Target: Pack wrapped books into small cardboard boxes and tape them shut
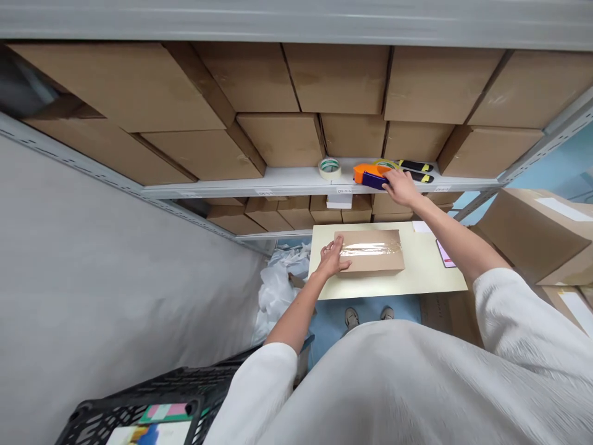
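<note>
A closed cardboard box (370, 262) lies flat on the pale yellow board, with a strip of shiny clear tape along its top. My left hand (330, 258) rests against the box's left end, thumb and fingers spread apart over the edge. Up at the shelf's front edge, my right hand (401, 187) is closed on an orange and dark purple tape dispenser (368, 175). The undersides of its fingers are hidden. Left of the dispenser sits a roll of tape (330, 168). Two black and yellow utility knives (416, 165) lie just behind my right hand.
Cardboard boxes (340, 77) fill the metal shelf (296, 179). The yellow board (430, 275) carries a phone (445, 254) at its right. Large cartons (537, 235) stand to the right. White plastic wrapping (275, 290) lies at lower left, near a black crate (199, 377).
</note>
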Available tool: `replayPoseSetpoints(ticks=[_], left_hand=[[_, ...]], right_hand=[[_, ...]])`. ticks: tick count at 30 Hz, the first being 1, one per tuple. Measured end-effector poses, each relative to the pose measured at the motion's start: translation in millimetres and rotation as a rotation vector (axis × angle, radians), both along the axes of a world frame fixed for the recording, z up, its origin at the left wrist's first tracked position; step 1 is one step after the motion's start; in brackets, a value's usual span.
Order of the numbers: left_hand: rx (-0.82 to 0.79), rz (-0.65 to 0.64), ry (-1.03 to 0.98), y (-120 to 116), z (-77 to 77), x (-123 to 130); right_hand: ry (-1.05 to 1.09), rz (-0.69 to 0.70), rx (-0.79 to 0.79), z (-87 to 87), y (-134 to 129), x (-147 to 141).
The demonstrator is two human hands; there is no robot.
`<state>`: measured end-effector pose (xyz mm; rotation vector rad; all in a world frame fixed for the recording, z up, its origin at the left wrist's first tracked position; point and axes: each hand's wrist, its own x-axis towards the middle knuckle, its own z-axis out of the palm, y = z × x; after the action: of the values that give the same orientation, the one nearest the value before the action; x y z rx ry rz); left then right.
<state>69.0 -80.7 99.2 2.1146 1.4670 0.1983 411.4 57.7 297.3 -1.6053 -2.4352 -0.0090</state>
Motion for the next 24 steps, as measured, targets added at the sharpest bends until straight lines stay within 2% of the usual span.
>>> replayPoseSetpoints(ticks=[4, 9, 15, 17, 19, 21, 24], left_hand=[[-0.016, -0.003, -0.005, -1.8, -1.6, -0.8], [-0.033, -0.014, -0.030, -1.8, -2.0, -2.3], [-0.051, -0.012, -0.044, -2.3, -0.7, -2.0], [-0.056, -0.011, -0.034, -2.5, -0.1, -1.3], [-0.053, -0.012, -0.016, -2.4, 0.6, -0.8], [-0.039, -0.021, 0.004, -2.3, 1.5, -0.9], [0.008, -0.053, 0.038, -4.4, 3.2, 0.1]], right_hand=[[-0.092, -0.039, -0.014, -9.7, 29.9, -14.0], [-0.117, -0.081, -0.010, -15.8, 53.5, -24.9], [-0.066, -0.087, 0.037, -22.8, 62.9, -26.0], [-0.032, -0.098, 0.077, -25.8, 51.0, -27.9], [-0.024, -0.122, 0.106, -33.7, 26.0, -32.6], [-0.032, -0.128, 0.079, -49.8, -12.7, -39.8], [0.002, -0.096, -0.057, -89.3, -86.3, -53.0]])
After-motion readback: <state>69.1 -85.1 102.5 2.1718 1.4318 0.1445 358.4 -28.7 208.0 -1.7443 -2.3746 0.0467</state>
